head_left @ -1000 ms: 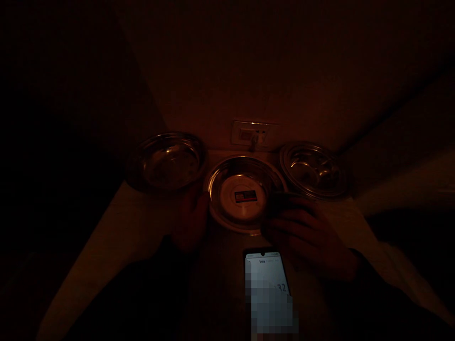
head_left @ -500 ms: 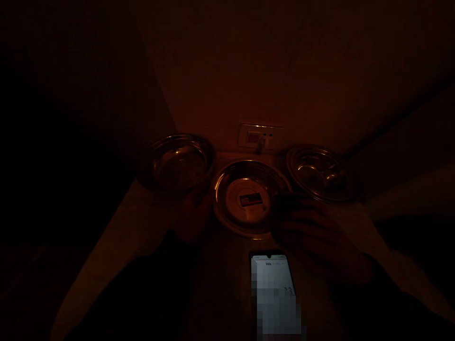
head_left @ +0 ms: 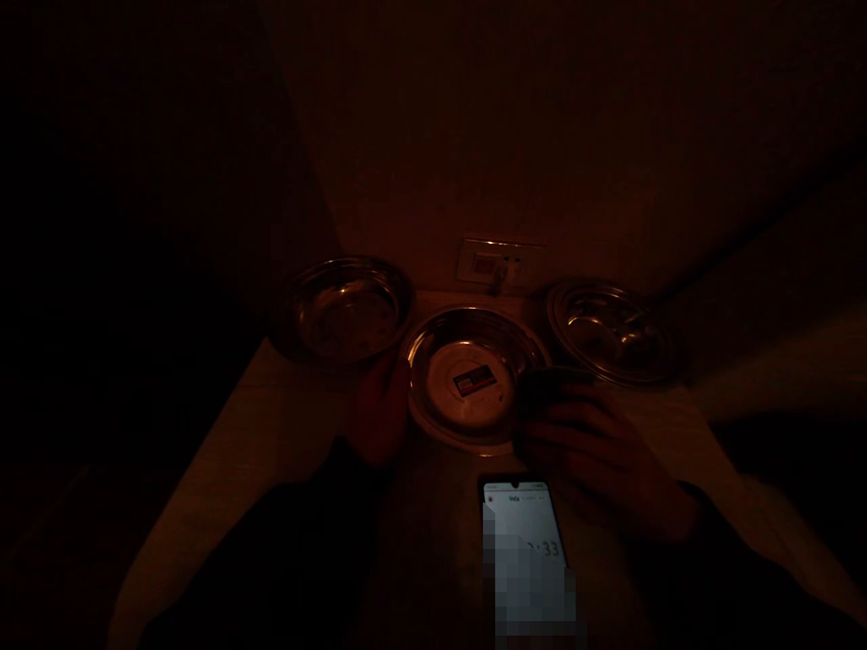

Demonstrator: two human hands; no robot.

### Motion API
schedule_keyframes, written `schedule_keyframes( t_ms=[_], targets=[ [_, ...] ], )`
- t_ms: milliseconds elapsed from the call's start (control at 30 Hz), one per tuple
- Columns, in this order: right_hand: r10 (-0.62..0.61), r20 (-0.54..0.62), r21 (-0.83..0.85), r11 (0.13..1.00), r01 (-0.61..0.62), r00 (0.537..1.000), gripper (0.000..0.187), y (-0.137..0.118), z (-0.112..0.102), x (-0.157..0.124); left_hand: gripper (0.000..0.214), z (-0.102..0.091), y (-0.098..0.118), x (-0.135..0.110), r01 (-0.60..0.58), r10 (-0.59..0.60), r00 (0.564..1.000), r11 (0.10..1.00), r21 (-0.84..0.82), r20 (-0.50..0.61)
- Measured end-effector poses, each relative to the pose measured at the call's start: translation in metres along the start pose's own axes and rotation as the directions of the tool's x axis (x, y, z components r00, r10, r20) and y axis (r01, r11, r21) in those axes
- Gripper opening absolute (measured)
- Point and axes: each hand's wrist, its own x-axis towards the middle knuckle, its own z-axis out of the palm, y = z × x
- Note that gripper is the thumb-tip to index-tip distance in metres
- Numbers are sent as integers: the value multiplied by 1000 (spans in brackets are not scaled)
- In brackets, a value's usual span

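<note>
The middle metal dish sits between the left hand and the right hand, just beyond the phone; too dark to tell if either's really gripping. I'd support both sides evenly so it doesn't tip.

middle dish coppery metallic, its label dark with reddish stripe, phone screen pale blue-grey, black frame, tabletop dull brown, sleeves look black, too dim for certain
</note>
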Motion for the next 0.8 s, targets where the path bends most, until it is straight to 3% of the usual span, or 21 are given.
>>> schedule_keyframes(
  t_ms=[167,400,533,633,800],
  targets=[
    [-1,-2,16,1000,1,1000,17,-14,10,8,43,1,5,-2,1,-1,1000,1000,20,0],
    [-11,16,-11,1000,11,1000,11,-3,-5,5,46,2,4,0,-23,23,1000,999,27,15],
    [3,-15,-7,1000,-3,1000,14,-11,7,9,48,4,5,-2,51,-51,999,998,30,-1],
    [-9,-11,30,1000,9,1000,16,-17,14,14,47,4,7,-3,31,-31,1000,998,53,2],
    [1,7,8,1000,-2,1000,14,-7,1,8,43,4,10,-2,12,-12,1000,999,46,2]
  ],
)
